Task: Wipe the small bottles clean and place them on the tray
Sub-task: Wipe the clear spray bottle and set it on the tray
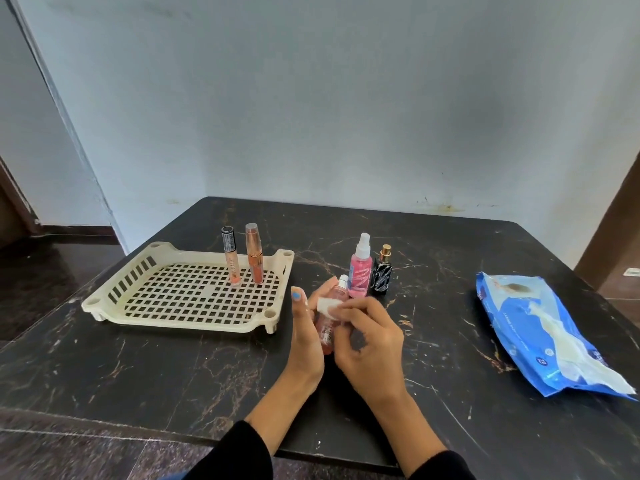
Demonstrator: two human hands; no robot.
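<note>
My left hand (304, 337) grips a light pink spray bottle (328, 327) with a white cap, held tilted above the black table. My right hand (372, 344) presses a small white wipe (327, 305) against the bottle's upper part. A cream perforated tray (145, 299) sits to the left. Two tall slim tubes stand upright at its back edge, one with a black cap (231, 259), one orange (254, 258). Behind my hands, a bright pink spray bottle (361, 268) and a small black bottle with a gold cap (382, 271) stand on the table.
A blue pack of wet wipes (540, 337) lies at the right, a wipe sticking out of its opening. The black marble table (138, 368) ends at a pale wall behind and a front edge near my sleeves.
</note>
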